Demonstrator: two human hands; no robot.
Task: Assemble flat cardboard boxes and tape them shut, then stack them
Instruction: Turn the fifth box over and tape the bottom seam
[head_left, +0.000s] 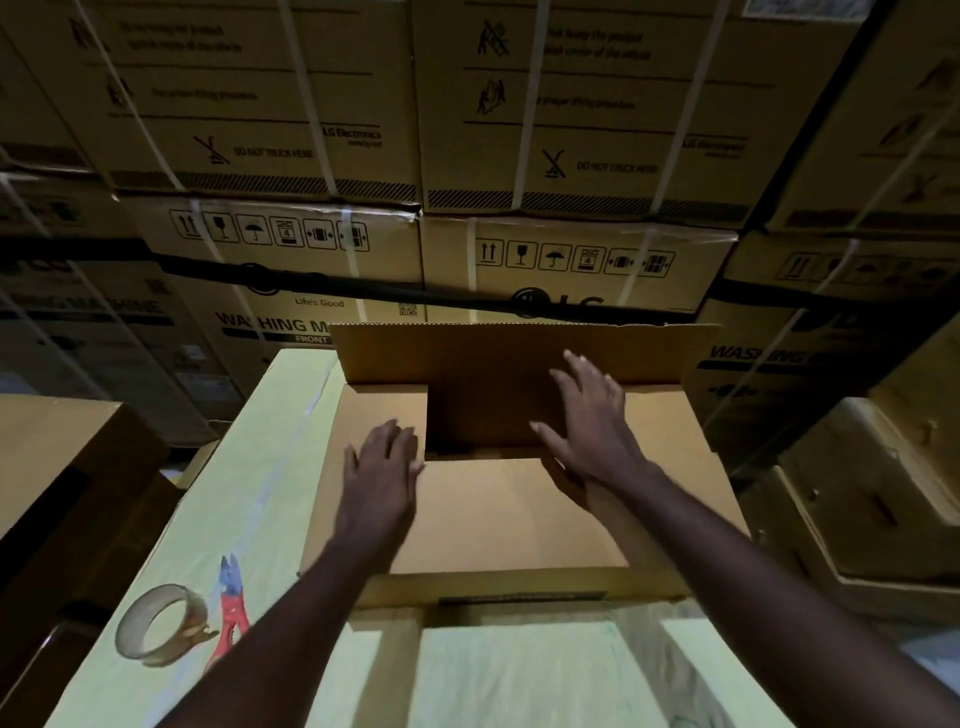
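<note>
Both hands (382, 467) over the half-closed box (509, 519).

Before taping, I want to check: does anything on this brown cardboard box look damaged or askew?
The upright far flap of the brown cardboard box has a ragged, slightly torn top edge near its right corner. Nothing else stands out.

dim warm light, dark blurred edges, wide-angle bending, soft focus throughout
</note>
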